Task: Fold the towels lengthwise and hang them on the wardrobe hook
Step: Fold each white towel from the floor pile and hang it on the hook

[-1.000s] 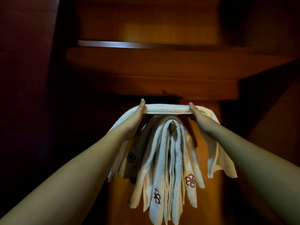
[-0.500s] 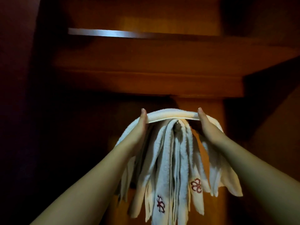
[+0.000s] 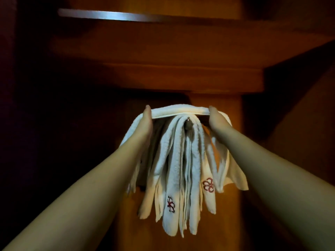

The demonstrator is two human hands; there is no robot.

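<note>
A white folded towel (image 3: 179, 111) stretches level between my hands, just above a small metal hook (image 3: 188, 122) on the wooden wardrobe panel (image 3: 230, 113). My left hand (image 3: 146, 124) grips its left part and my right hand (image 3: 216, 122) grips its right part; the towel's ends hang down outside each hand. Several white towels (image 3: 178, 169) with red embroidered marks hang from the hook in long folds below. The fingers of both hands are hidden behind the towel.
A wooden shelf (image 3: 163, 44) juts out overhead, with a pale metal strip (image 3: 108, 15) along a higher edge. Dark wardrobe space (image 3: 54, 124) lies to the left, and a shadowed wooden wall (image 3: 299, 115) stands to the right.
Both hands have carried the stretched towel closer in over the hook; the hook's tip now shows right under the towel's lower edge. The view has shifted, so the shelf sits higher in frame.
</note>
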